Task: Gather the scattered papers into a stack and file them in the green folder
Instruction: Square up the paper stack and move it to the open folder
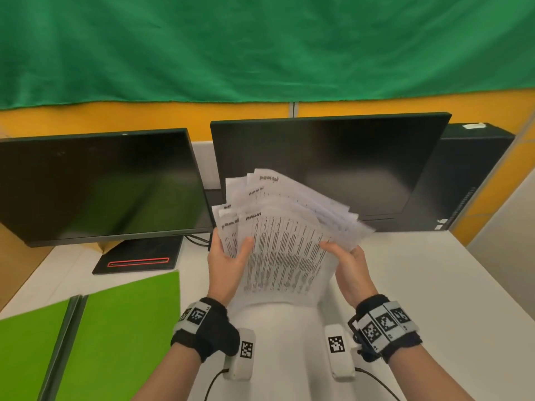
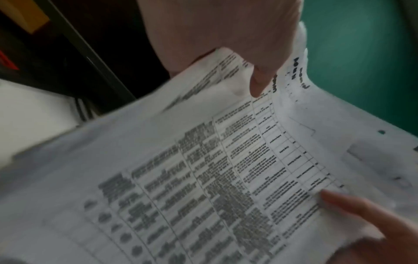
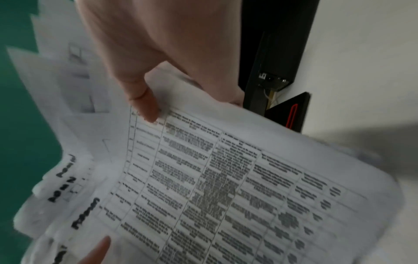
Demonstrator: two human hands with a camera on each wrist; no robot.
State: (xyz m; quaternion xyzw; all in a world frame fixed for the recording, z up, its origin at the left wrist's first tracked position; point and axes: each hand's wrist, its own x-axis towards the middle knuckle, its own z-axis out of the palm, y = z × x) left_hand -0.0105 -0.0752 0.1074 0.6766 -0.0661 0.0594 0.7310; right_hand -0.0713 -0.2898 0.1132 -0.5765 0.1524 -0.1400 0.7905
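Note:
A loose, fanned bundle of printed papers (image 1: 283,241) is held up above the white desk, its sheets uneven at the top. My left hand (image 1: 228,261) grips its left edge with the thumb on the front sheet. My right hand (image 1: 347,264) grips the right edge the same way. The left wrist view shows the papers (image 2: 203,169) close up, with my left thumb (image 2: 260,80) pressing the top sheet. In the right wrist view the papers (image 3: 226,187) fill the frame under my right thumb (image 3: 144,103). The green folder (image 1: 95,337) lies open flat at the lower left of the desk.
Two dark monitors (image 1: 95,186) (image 1: 341,166) stand behind the papers. The left monitor's black base (image 1: 139,259) sits just beyond the folder. A black computer case (image 1: 474,175) stands at the back right. The white desk (image 1: 405,270) ends at the right. A green cloth (image 1: 260,44) hangs behind.

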